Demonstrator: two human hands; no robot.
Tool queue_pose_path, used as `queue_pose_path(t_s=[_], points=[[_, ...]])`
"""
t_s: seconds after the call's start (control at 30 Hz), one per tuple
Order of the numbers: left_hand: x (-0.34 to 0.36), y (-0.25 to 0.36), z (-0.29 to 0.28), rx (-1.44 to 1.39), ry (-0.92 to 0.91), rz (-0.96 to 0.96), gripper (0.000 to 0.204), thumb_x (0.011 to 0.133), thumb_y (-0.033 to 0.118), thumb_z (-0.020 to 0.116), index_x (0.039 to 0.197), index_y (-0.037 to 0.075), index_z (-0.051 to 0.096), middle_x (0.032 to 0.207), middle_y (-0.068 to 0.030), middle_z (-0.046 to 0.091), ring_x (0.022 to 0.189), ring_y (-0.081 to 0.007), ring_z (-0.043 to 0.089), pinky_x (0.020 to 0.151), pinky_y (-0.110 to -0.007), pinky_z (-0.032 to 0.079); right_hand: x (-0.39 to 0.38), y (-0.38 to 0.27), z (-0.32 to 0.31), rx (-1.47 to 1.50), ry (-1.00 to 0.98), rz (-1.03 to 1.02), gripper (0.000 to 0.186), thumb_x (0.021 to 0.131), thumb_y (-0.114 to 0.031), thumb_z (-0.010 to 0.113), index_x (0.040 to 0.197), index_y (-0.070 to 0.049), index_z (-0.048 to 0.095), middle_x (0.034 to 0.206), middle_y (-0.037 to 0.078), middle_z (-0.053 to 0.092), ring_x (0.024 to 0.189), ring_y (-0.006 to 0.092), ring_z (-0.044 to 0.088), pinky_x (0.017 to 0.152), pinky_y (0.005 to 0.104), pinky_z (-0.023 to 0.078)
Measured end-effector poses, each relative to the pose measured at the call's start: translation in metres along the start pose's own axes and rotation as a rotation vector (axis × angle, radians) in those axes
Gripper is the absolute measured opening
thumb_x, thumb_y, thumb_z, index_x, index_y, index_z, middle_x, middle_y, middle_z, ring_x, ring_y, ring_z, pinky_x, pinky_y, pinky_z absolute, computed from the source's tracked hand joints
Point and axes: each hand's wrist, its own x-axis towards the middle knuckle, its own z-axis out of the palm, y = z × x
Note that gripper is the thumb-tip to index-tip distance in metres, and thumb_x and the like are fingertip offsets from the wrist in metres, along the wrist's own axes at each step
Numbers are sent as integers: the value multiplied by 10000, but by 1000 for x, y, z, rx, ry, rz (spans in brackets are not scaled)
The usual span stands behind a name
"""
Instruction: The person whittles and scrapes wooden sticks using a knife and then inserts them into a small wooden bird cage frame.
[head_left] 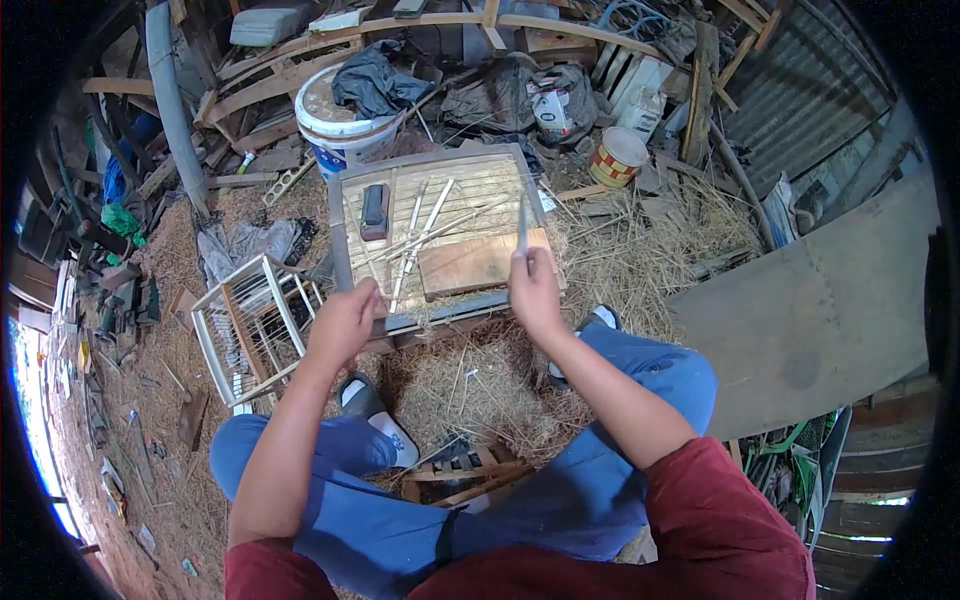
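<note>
In my right hand (534,290) a knife (522,225) stands upright, its narrow blade pointing away from me. My right fingers are wrapped round its handle, above the right end of a flat wooden block (465,265). My left hand (347,318) is closed at the near left corner of a low slatted table (337,225); what its fingers hold, if anything, is too small to make out. Several thin pale strips (432,222) of wood or bamboo lie crossed on the tabletop. A dark oblong block (375,212) sits near its far left side.
To the left stands a small wooden frame cage (262,325). Behind the table are a white bucket (345,125) with black plastic on it and a red-and-yellow tin (618,158). A large flat board (810,300) slopes at the right. Straw and shavings (470,375) cover the ground.
</note>
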Motion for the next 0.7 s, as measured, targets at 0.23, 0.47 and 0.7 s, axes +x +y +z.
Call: queue_pose_path(t_s=[0.23,0.47,0.7], points=[[1,-9,-16,28,102,-91,208,1047,211,539,1017,6,558,853,-292,619,846,-504,616,728,-558,464,-51,-18,-13,-371,-366,-223,269,1044,-253,558,1140,-3,532,731,245,633,702,473,643,666,558,488],[-9,-6,-2,54,-2,-72,195,1040,233,535,994,46,566,827,-279,643,825,-507,631,715,-598,469,-36,-11,-44,-577,-308,-26,296,1021,-271,545,1158,-9,557,831,307,693,804,513,682,753,617,530],[-17,8,6,79,-128,-91,234,1047,261,536,981,40,573,818,-273,642,813,-505,633,706,-591,471,-9,33,-86,-415,94,-30,255,1048,-262,532,1092,-15,579,823,296,690,805,521,676,703,587,511]])
